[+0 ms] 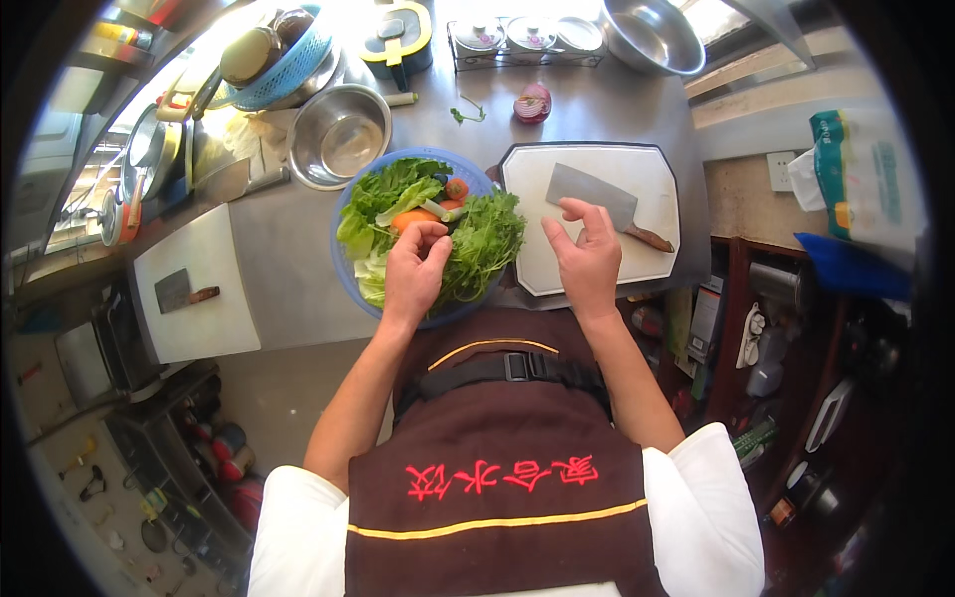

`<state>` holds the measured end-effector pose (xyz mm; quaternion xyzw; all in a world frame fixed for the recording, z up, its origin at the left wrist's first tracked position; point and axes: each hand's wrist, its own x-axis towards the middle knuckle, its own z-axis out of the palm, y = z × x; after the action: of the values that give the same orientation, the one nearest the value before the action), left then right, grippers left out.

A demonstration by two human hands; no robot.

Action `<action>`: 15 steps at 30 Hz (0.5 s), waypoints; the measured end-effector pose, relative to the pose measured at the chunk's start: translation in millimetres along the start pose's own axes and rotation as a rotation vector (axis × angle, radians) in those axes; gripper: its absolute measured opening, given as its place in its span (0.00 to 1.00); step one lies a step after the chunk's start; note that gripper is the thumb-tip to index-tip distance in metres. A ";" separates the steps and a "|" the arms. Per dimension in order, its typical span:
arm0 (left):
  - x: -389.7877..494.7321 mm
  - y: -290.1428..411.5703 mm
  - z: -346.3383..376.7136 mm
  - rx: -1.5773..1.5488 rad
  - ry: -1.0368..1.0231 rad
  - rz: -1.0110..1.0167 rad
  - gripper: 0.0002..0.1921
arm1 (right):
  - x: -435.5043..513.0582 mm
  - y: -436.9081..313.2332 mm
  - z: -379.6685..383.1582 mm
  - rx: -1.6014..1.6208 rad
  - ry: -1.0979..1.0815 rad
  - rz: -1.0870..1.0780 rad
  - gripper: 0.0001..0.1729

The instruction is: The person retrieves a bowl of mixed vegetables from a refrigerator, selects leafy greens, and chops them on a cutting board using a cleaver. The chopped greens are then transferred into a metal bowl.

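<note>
My left hand (415, 272) is over the near side of a blue plastic basket (342, 280), its fingers curled with thumb and fingertips close together; whether anything small is between them I cannot tell. The basket holds leafy lettuce (358, 227), carrots (415, 219) and a bunch of cilantro (489, 239). My right hand (586, 257), thumb and fingers apart and holding nothing, hovers above the left part of a white cutting board (545, 272). On that board lies a cleaver (593, 195) with a wooden handle pointing right.
Behind the basket stands a steel bowl (339, 138). Half a red onion (532, 103) and a green sprig (468, 112) lie behind the board. A rack of lidded jars (527, 56) is at the back. Further left, a second cleaver (175, 291) rests on another white board (201, 321).
</note>
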<state>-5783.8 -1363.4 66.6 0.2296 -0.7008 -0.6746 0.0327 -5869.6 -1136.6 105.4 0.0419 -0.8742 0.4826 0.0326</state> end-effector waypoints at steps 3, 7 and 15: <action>-1.4 3.9 0.9 0.017 -0.013 -0.006 0.07 | -3.1 -14.5 10.3 -0.096 -0.005 -0.156 0.15; -1.8 8.3 2.4 0.013 -0.030 -0.009 0.07 | -4.0 -10.3 23.9 -0.185 -0.235 0.068 0.12; -3.1 8.6 2.1 -0.009 -0.053 -0.019 0.08 | 6.4 21.2 15.6 0.471 -0.384 0.489 0.11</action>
<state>-5784.1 -1360.4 75.4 0.2182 -0.6962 -0.6838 0.0088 -5878.4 -1138.8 79.9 -0.0717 -0.7140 0.6469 -0.2579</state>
